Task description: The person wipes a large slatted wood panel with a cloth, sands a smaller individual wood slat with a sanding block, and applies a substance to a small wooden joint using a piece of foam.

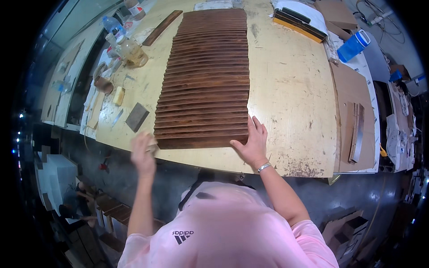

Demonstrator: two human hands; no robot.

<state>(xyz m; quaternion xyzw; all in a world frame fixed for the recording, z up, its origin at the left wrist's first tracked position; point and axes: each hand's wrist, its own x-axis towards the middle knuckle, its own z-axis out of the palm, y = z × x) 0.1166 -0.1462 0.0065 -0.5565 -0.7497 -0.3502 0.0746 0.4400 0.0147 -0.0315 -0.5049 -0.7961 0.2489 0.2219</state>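
Note:
A long row of dark brown wooden strips [203, 80] lies side by side on the pale worktable, its nearest strip [196, 142] close to the front edge. At that strip's left end is my left hand [143, 152], smeared by motion, with its fingers closed on a small pale pad [153, 145] whose kind I cannot make out. My right hand [254, 144] rests at the near right corner, thumb on the nearest strip and fingers stretched along the strip ends. A flat grey-brown rectangular sheet [137, 117] lies just beyond my left hand.
Bottles and a cloudy jar [132, 52] stand at the left, near a brown cup [103, 85] and a yellowish block [119, 95]. One loose strip [162, 27] lies far left. At the right are a blue jug [354, 46], a black-and-yellow box [300, 24] and cardboard [357, 94].

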